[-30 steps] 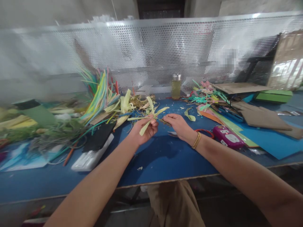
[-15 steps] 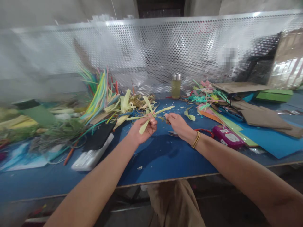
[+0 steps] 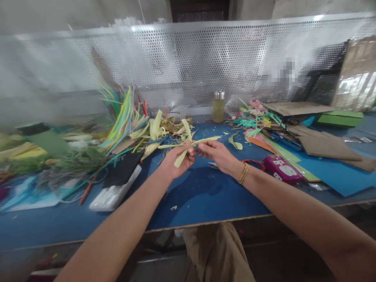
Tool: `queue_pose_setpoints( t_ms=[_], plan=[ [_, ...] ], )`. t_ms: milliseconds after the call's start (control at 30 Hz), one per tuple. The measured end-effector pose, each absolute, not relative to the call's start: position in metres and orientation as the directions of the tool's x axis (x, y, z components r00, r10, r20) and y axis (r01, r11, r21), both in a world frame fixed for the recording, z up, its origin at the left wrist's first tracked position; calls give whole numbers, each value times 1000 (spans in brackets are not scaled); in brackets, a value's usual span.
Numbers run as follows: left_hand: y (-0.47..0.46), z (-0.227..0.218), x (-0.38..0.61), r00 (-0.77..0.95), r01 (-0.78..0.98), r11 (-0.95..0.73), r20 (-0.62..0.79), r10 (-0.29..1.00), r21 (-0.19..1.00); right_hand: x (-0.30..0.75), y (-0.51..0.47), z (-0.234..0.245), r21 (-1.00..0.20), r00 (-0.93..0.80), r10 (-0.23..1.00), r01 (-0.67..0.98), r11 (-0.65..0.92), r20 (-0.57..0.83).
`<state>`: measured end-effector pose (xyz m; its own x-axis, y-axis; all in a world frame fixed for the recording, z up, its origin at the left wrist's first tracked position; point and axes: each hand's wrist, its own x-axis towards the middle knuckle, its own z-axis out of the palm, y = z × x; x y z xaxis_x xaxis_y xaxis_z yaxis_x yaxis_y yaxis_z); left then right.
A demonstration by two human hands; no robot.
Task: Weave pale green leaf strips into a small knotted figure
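- Black phone (image 3: 122,170), resting on a white case (image 3: 114,196).
- Left hand (image 3: 172,162): thumb and fingers pinching the husk flower (image 3: 188,131) above the blue table (image 3: 205,207).
- Right hand (image 3: 216,154): fingertips drawn together beside the flower's centre, seemingly gripping it too.
- Purple device (image 3: 282,170).

Dim, even, greyish light fills the view, with a soft shadow on the bench (image 3: 205,199). Pale glare mottles the mesh (image 3: 164,51) and glints off plastic (image 3: 360,88) at right. The middle is clearest, though the strips (image 3: 180,158) lack fine detail; the left side smears badly, wide-angle stretch bends the edges, and a patch upper right is pixelated.
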<state>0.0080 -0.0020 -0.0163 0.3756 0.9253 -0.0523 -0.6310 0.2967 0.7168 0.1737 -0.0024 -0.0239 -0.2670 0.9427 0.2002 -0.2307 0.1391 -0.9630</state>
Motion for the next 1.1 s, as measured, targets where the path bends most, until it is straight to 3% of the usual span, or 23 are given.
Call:
queue_pose_setpoints(
  t_ms=[300,633,833,967,1100],
  plan=[
    [-2,-16,10,344,-631,278,-60,937,724,178,6,-27,-968,-199,974,-247,54,105],
    [-1,-18,10,354,-634,283,-55,934,720,179,14,-35,-972,-108,987,-217,94,120],
    [-3,-15,11,349,-614,280,-64,935,738,180,11,-34,-975,-155,986,-220,23,58],
    [-3,-15,11,347,-609,275,-62,936,744,178,6,-32,-974,-261,954,-205,97,150],
    [-3,-14,11,329,-621,273,-71,941,735,176,3,-29,-965,-239,936,-123,234,257]
  ],
)
